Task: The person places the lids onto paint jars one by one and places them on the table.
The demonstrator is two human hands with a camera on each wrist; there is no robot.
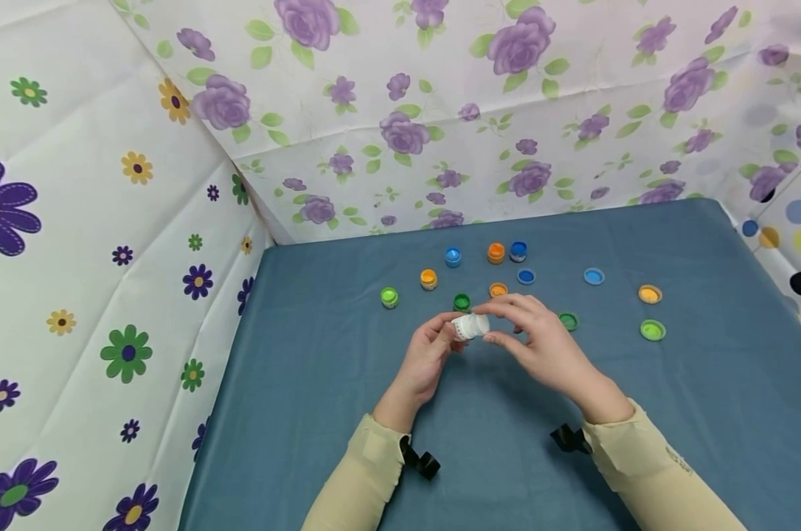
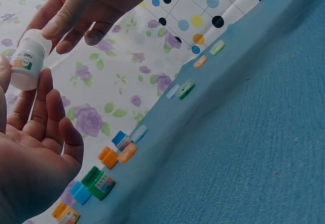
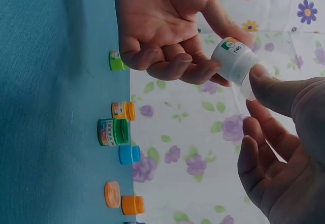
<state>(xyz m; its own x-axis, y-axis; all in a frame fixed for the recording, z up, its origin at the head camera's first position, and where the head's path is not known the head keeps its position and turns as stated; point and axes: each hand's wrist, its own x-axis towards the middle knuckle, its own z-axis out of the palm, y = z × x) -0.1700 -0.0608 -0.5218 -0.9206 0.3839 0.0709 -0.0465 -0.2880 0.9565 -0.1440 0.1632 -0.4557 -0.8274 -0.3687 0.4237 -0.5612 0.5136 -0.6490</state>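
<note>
While holding the white jar [image 1: 467,327] tilted above the blue cloth [image 1: 294,405], pinched its body between the thumb and fingers of the left hand [image 1: 429,356]. Pinched the white lid [image 3: 245,84] at its other end between the thumb and fingertips of the right hand [image 1: 543,339]. Saw lettering and an orange-and-green patch on its label [image 2: 25,62]. Had the dark green jar [image 1: 462,302] just beyond the hands, on the cloth. Saw, to its left, the yellow jar [image 1: 428,279] and the light green jar [image 1: 389,297]; farther back, the light blue jar [image 1: 453,257], the orange jar [image 1: 496,253] and the dark blue jar [image 1: 518,251], both of these last just beside each other. Had the orange lid [image 1: 498,288] and the dark blue lid [image 1: 526,276] in front of them. Saw the dark green lid [image 1: 568,321] near the right hand, and farther right the light blue lid [image 1: 594,276], the yellow lid [image 1: 650,293] and the light green lid [image 1: 653,330]. Wore beige sleeves [image 1: 367,461].
</note>
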